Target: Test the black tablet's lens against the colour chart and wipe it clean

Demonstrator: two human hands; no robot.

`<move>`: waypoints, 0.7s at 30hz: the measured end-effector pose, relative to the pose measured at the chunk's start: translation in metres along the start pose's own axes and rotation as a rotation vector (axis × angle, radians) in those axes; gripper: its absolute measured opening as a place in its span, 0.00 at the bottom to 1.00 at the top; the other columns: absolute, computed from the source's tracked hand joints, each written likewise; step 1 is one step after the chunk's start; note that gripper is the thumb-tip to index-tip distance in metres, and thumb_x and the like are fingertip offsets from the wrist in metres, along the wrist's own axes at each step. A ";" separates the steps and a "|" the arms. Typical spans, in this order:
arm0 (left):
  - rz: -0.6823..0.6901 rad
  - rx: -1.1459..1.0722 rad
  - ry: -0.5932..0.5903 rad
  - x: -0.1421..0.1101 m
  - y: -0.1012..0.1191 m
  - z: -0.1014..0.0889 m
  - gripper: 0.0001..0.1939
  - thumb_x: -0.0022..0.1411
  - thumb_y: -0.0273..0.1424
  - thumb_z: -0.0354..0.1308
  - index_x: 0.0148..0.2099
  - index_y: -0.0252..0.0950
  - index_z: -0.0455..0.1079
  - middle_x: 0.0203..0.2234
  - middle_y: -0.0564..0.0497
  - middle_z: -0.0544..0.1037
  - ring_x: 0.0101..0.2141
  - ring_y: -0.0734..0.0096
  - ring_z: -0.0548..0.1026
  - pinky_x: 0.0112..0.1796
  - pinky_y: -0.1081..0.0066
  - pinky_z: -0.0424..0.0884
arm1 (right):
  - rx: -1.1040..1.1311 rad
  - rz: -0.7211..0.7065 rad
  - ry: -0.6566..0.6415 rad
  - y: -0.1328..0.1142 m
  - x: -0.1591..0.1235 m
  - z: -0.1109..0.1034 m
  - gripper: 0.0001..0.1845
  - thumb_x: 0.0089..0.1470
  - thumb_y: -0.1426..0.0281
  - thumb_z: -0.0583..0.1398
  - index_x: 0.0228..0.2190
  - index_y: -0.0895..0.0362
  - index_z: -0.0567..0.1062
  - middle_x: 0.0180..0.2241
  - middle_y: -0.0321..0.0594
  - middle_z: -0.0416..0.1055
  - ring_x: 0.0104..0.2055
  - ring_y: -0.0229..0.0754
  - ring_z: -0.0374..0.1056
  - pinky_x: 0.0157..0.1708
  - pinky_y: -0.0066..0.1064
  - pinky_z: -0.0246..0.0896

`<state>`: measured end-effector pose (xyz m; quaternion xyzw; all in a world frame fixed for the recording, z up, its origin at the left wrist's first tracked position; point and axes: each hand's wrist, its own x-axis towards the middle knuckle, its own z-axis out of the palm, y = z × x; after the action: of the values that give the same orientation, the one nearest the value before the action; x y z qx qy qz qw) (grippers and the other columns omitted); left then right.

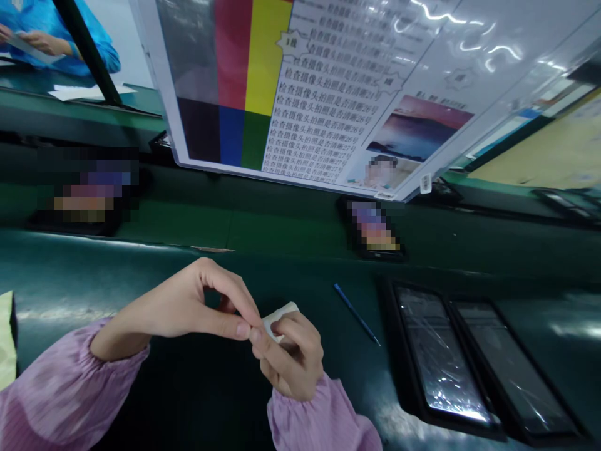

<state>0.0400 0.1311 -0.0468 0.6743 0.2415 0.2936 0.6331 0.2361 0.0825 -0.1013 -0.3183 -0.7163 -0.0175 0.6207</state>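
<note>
Low in the frame's middle, the right hand point(291, 360) curls around a small white folded cloth pad point(278, 317), while the left hand point(192, 304) pinches its edge between thumb and forefinger above the dark green bench point(141, 275). A thin blue pen point(357, 314) lies just right.

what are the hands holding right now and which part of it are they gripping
Both hands pinch a small white folded piece, perhaps a wipe or sticker. The right hand grips its lower part; the left hand pinches its left edge between thumb and forefinger.

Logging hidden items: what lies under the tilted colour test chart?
Under the colour test chart, a phone lies on the green bench, partly tucked beneath its lower edge. Anything further back is covered.
</note>
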 end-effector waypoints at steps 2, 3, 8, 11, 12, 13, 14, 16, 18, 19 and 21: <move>0.013 0.004 0.007 0.000 0.000 0.000 0.05 0.62 0.28 0.70 0.40 0.43 0.85 0.31 0.51 0.86 0.28 0.74 0.75 0.33 0.72 0.70 | 0.001 -0.013 -0.016 0.001 0.000 -0.002 0.06 0.67 0.74 0.64 0.34 0.58 0.77 0.23 0.29 0.59 0.20 0.31 0.55 0.16 0.25 0.48; 0.020 0.007 0.009 0.000 0.000 -0.001 0.05 0.62 0.28 0.70 0.40 0.42 0.85 0.31 0.50 0.86 0.28 0.74 0.76 0.33 0.72 0.70 | 0.000 -0.014 -0.021 0.001 0.001 -0.002 0.06 0.67 0.74 0.64 0.34 0.57 0.77 0.23 0.29 0.59 0.20 0.31 0.55 0.16 0.25 0.49; 0.042 0.027 0.007 0.001 -0.002 -0.002 0.06 0.62 0.27 0.70 0.41 0.42 0.85 0.32 0.49 0.86 0.29 0.72 0.77 0.32 0.71 0.71 | -0.012 0.014 -0.007 0.001 0.001 -0.001 0.08 0.68 0.72 0.63 0.33 0.56 0.77 0.22 0.29 0.59 0.19 0.31 0.54 0.15 0.25 0.47; 0.053 0.053 0.012 0.002 -0.004 -0.003 0.05 0.62 0.28 0.70 0.41 0.41 0.85 0.32 0.47 0.86 0.29 0.71 0.77 0.31 0.71 0.71 | -0.028 0.018 0.001 0.000 0.000 0.000 0.08 0.68 0.71 0.63 0.33 0.56 0.77 0.23 0.29 0.59 0.19 0.31 0.55 0.16 0.25 0.48; 0.057 0.063 0.012 0.002 -0.004 -0.003 0.05 0.62 0.29 0.70 0.41 0.41 0.85 0.32 0.47 0.86 0.30 0.71 0.78 0.31 0.71 0.72 | -0.033 0.017 0.001 0.001 0.000 0.001 0.08 0.68 0.71 0.63 0.33 0.56 0.77 0.23 0.29 0.59 0.19 0.31 0.55 0.16 0.25 0.48; 0.059 0.073 0.013 0.002 -0.004 -0.003 0.05 0.62 0.29 0.70 0.41 0.41 0.85 0.33 0.47 0.86 0.30 0.71 0.78 0.31 0.71 0.72 | -0.038 0.014 0.002 0.001 -0.001 0.001 0.09 0.68 0.71 0.63 0.33 0.56 0.77 0.23 0.29 0.59 0.20 0.31 0.55 0.16 0.26 0.49; 0.060 0.080 0.016 0.002 -0.004 -0.003 0.05 0.62 0.29 0.70 0.41 0.41 0.85 0.33 0.47 0.86 0.30 0.71 0.78 0.31 0.71 0.72 | -0.047 0.011 0.005 0.001 -0.001 0.002 0.10 0.69 0.71 0.62 0.32 0.56 0.76 0.24 0.29 0.59 0.20 0.31 0.55 0.16 0.26 0.50; 0.065 0.082 0.022 0.002 -0.004 -0.003 0.05 0.63 0.29 0.70 0.41 0.42 0.85 0.33 0.48 0.86 0.30 0.72 0.78 0.31 0.72 0.71 | -0.067 0.006 0.015 0.001 -0.001 0.002 0.11 0.70 0.71 0.61 0.32 0.57 0.76 0.25 0.30 0.60 0.20 0.31 0.55 0.17 0.26 0.51; 0.075 0.083 0.027 0.002 -0.004 -0.003 0.05 0.63 0.29 0.70 0.41 0.43 0.85 0.33 0.48 0.86 0.30 0.72 0.78 0.31 0.73 0.71 | -0.077 -0.002 0.016 0.001 -0.001 0.002 0.11 0.70 0.72 0.60 0.32 0.58 0.76 0.25 0.30 0.60 0.20 0.31 0.54 0.16 0.26 0.50; 0.078 0.084 0.028 0.002 -0.004 -0.003 0.05 0.63 0.29 0.70 0.41 0.43 0.85 0.32 0.48 0.86 0.30 0.72 0.78 0.31 0.73 0.71 | -0.074 -0.007 0.008 0.001 -0.001 0.001 0.11 0.70 0.73 0.60 0.32 0.58 0.76 0.25 0.30 0.59 0.20 0.31 0.54 0.16 0.26 0.51; 0.073 0.084 0.023 0.002 -0.004 -0.003 0.05 0.63 0.29 0.70 0.42 0.42 0.84 0.33 0.48 0.86 0.30 0.72 0.78 0.31 0.72 0.71 | -0.058 -0.018 -0.019 0.002 -0.001 0.000 0.08 0.68 0.75 0.61 0.34 0.58 0.77 0.26 0.30 0.60 0.20 0.30 0.55 0.16 0.25 0.51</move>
<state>0.0394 0.1351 -0.0504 0.7052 0.2361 0.3139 0.5902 0.2374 0.0835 -0.1028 -0.3301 -0.7242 -0.0409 0.6041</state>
